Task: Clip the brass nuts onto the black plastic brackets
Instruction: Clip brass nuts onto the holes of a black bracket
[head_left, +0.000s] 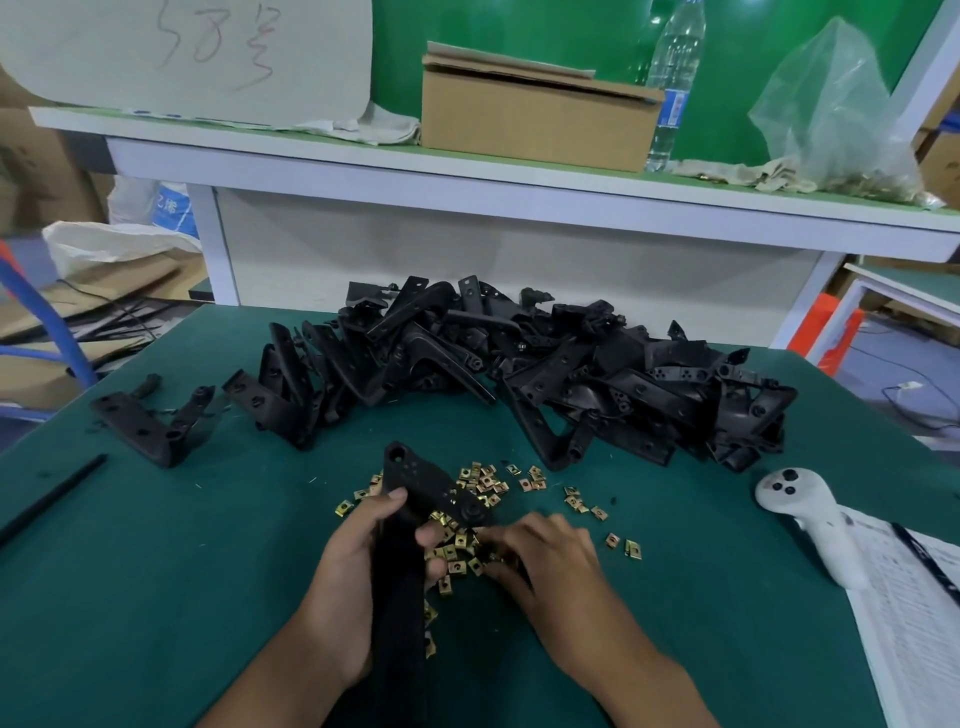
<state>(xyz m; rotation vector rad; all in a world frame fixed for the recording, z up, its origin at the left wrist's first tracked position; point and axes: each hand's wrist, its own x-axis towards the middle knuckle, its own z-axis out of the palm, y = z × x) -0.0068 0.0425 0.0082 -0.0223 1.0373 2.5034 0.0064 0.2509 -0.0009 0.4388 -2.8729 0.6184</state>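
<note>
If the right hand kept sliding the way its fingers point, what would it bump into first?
Its fingers point left, into the scattered brass nuts. The right hand would probably push those first, then meet the black bracket that the left hand grips. Depth is hard to judge.

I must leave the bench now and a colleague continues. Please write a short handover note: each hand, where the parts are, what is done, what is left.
Left hand grips one black bracket above the mat.
Right hand reaches into the loose brass nuts with curled fingers; whether it already pinches one is hidden.
Big pile of brackets lies behind; two separate brackets lie at the far left.
Done: cannot tell, no clipped nut is visible.
Left: clip nuts on the held bracket, then work through the pile.
</note>
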